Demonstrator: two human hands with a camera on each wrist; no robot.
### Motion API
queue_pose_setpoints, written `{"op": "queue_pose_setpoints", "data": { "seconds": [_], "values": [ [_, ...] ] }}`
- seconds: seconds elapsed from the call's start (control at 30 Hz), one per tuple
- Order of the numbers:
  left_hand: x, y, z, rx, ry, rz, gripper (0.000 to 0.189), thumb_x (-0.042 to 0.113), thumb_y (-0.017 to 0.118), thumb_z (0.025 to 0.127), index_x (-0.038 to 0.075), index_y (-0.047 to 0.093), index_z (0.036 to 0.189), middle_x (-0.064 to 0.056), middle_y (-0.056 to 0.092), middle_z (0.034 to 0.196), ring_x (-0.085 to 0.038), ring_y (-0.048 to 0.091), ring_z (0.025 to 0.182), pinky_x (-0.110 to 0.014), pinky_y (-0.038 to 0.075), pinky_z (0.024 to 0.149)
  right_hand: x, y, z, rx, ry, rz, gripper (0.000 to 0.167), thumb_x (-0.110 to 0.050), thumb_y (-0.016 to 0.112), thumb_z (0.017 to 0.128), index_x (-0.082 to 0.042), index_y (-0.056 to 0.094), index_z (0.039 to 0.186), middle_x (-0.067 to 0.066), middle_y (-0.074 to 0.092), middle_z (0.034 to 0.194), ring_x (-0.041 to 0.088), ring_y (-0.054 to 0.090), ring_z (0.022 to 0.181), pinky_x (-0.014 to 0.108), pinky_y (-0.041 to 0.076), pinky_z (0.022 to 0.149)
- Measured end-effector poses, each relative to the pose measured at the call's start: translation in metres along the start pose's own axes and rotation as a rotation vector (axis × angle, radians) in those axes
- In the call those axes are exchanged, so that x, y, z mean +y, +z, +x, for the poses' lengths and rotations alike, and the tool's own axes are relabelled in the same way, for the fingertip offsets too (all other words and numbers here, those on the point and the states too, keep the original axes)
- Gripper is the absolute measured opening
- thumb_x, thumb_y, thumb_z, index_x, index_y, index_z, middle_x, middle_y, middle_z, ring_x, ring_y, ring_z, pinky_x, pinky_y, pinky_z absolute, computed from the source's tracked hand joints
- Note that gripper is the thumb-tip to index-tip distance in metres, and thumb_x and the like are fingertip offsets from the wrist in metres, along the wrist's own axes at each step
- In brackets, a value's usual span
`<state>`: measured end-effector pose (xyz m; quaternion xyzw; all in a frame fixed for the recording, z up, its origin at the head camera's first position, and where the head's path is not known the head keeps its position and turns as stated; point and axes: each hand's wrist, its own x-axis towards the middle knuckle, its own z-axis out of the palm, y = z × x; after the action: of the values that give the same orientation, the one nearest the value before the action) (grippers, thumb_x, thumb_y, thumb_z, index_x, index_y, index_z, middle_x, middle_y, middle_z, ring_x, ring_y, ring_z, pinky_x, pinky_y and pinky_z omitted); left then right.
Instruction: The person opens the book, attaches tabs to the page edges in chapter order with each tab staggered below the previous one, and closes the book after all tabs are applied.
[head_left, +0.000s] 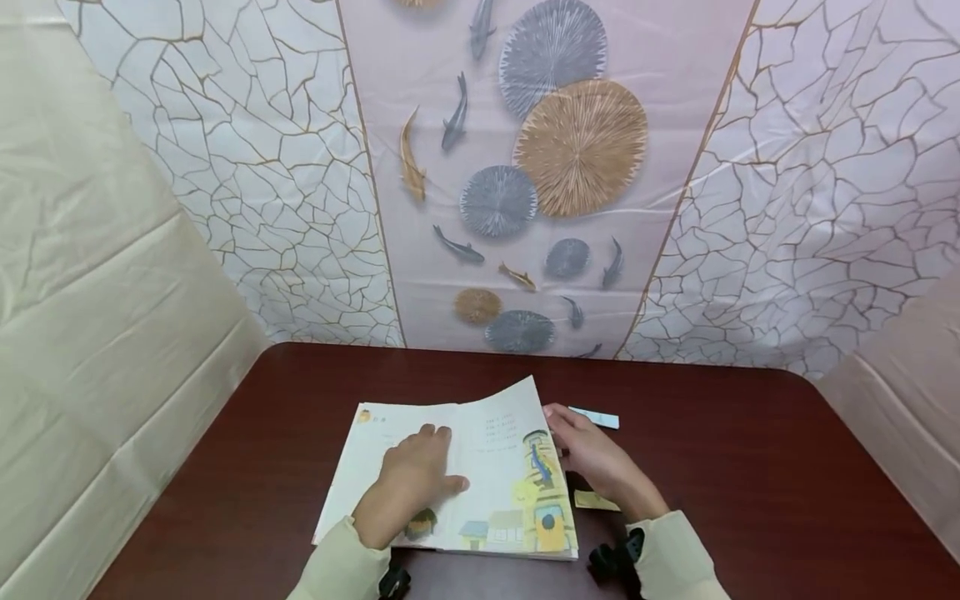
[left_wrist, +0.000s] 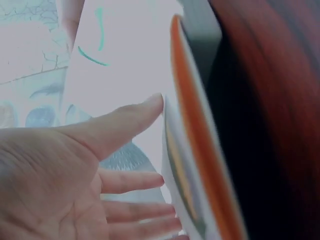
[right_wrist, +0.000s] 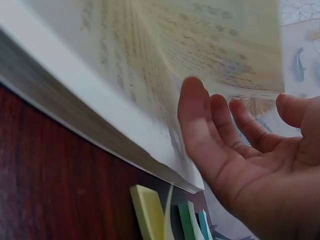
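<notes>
An open picture book (head_left: 487,500) lies on the dark table, its right page (head_left: 506,433) printed with yellow and blue drawings. My left hand (head_left: 412,475) rests across the left page near the fold, fingers straight and thumb spread. In the left wrist view, the left thumb and fingertips touch the white paper (left_wrist: 130,45). At the right side of the book, my right hand (head_left: 596,458) holds the lifted page by its outer edge. The right wrist view has its bent fingers (right_wrist: 195,115) against the underside of that page, with the thumb at its edge.
To the right of the book lie a yellow sticky-note pad (head_left: 596,501) and a light blue strip (head_left: 600,417). A green pad (right_wrist: 186,220) also shows in the right wrist view. Behind the table (head_left: 750,467) hangs a patterned cloth (head_left: 510,275).
</notes>
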<state>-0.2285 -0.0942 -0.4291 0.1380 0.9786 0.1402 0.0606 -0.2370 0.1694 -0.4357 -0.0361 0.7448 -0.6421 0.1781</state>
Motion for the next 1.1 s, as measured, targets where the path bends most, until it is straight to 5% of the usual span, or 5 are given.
{"op": "queue_pose_setpoints", "data": {
  "seconds": [0.13,0.5,0.7,0.83,1.1],
  "values": [
    [0.008,0.002,-0.005,0.048,0.038,-0.055,0.059,0.027,0.091,0.083,0.002,0.066,0.131,-0.025,0.057,0.13,-0.042,0.054,0.119,-0.055,0.057,0.075,0.0,-0.005,-0.005,-0.056,-0.013,0.042,0.057,-0.029,0.031,0.118,0.0,0.021,0.166,0.028,0.046,0.155,0.028,0.063,0.124,0.042,0.057,0.092],
    [0.024,0.009,-0.003,0.137,0.092,-0.013,0.041,0.016,0.089,0.083,0.011,0.077,0.121,-0.017,0.064,0.11,-0.034,0.057,0.102,-0.051,0.052,0.079,-0.001,-0.012,0.002,-0.097,-0.054,-0.009,0.06,-0.039,0.038,0.116,-0.003,0.031,0.164,0.025,0.056,0.148,0.03,0.068,0.121,0.043,0.059,0.092],
    [0.019,0.006,0.008,0.091,0.206,-0.541,0.03,0.028,0.067,0.105,0.004,0.075,0.121,-0.011,0.074,0.117,-0.03,0.068,0.109,-0.046,0.056,0.089,-0.006,-0.001,-0.009,-0.07,-0.162,-0.207,0.056,-0.041,0.042,0.115,-0.005,0.044,0.158,0.021,0.055,0.149,0.031,0.066,0.118,0.044,0.057,0.093],
    [0.015,-0.015,0.012,-0.024,0.154,-0.848,0.058,0.05,0.047,0.111,-0.001,0.074,0.12,-0.015,0.077,0.115,-0.031,0.073,0.109,-0.044,0.06,0.087,-0.016,0.019,-0.013,-0.046,-0.287,-0.351,0.044,-0.036,0.047,0.114,-0.014,0.055,0.151,0.013,0.059,0.147,0.03,0.062,0.122,0.044,0.053,0.095],
    [-0.012,-0.043,0.008,-0.075,-0.015,-0.907,0.047,0.039,0.062,0.106,-0.002,0.074,0.124,-0.013,0.077,0.11,-0.027,0.075,0.103,-0.041,0.064,0.08,-0.022,0.05,-0.013,-0.109,-0.373,-0.472,0.045,-0.037,0.053,0.112,-0.028,0.051,0.156,-0.006,0.052,0.155,0.019,0.055,0.135,0.046,0.049,0.1]
  ]
}}
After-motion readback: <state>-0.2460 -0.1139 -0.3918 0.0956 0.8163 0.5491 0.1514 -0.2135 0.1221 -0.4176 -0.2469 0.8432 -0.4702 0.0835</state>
